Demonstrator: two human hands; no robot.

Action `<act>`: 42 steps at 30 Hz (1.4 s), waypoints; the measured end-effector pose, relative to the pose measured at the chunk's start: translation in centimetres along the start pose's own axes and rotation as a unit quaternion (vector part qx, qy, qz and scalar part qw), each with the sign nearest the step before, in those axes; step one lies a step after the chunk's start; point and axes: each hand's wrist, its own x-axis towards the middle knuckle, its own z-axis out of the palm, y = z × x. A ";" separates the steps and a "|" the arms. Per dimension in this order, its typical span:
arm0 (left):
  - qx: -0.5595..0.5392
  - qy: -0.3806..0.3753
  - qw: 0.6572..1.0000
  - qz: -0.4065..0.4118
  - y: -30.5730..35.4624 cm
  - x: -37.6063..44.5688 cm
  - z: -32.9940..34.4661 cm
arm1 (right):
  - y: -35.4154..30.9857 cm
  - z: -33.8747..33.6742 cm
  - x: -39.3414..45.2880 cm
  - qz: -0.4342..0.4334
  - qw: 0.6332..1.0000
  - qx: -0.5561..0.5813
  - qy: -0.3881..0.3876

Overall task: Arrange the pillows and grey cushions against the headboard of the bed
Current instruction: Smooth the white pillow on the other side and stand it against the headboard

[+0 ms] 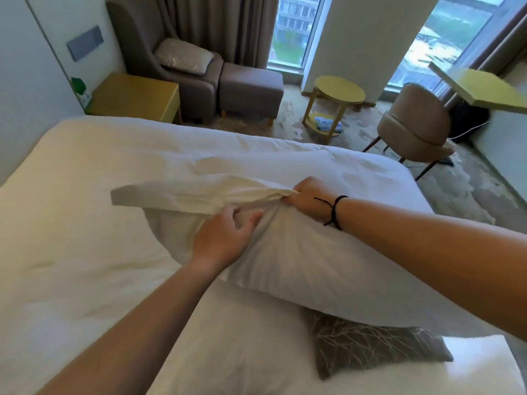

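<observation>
Honestly nothing readable here, the green sticker (81, 91) on the wall by the nightstand is way too blurry.

Brown armchair (159, 69) with footstool (251, 89) upper left, yellow nightstand (137, 96) beside it, round yellow side table (339, 88) upper centre, tan chair (413, 124) at right, grey curtains (216, 24) by windows (296, 27)

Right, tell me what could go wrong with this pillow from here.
Both hands, left and right, hold the white pillow only by bunched cover fabric at one end, so the case could slide or the filling sag unevenly.
The pillow hangs over the grey cushion; setting it down here would likely bury the cushion.
</observation>
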 end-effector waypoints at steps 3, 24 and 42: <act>-0.042 -0.041 0.998 0.019 1.3 2.0 -3.2 | -2.7 0.1 0.0 0.042 0.993 0.093 0.056; -0.188 -0.203 0.960 -0.050 -1.0 1.9 -20.5 | -22.0 2.4 1.5 0.055 0.817 0.572 -0.045; 0.132 -0.003 0.966 -0.222 -6.6 -5.8 -18.5 | -24.1 14.0 0.8 0.082 0.819 0.552 -0.133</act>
